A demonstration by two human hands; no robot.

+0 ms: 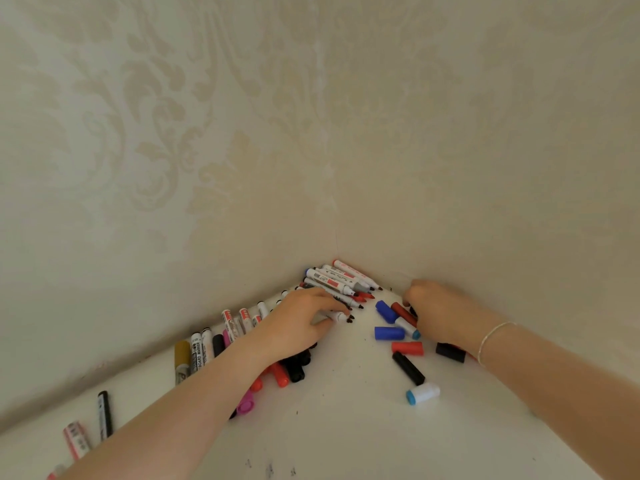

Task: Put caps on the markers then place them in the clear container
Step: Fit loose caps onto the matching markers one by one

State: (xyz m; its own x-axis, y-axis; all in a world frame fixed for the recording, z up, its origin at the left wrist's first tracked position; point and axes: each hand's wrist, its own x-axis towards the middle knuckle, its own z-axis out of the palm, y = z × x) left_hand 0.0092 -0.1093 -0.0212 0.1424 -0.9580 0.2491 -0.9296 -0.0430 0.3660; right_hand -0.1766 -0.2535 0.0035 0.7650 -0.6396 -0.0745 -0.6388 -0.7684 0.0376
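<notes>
1. The left hand [304, 322] lies on the white table [346, 427], fingers curled, pinching an uncapped marker [337, 316] by its tip end.
2. The right hand [441, 311] reaches into the loose caps [398, 323] near the wall [485, 168]; its fingers curl down, but whether they hold a cap cannot be told.
3. More uncapped markers [339, 277] are piled in the corner, just beyond both hands.
4. A bracelet [493, 337] circles the right wrist.

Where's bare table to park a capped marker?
Bare table lies near the camera, between the two forearms, below the white cap with blue end. Crowded: the corner pile of uncapped markers, the loose caps by the right hand, and the left-wall row.
</notes>
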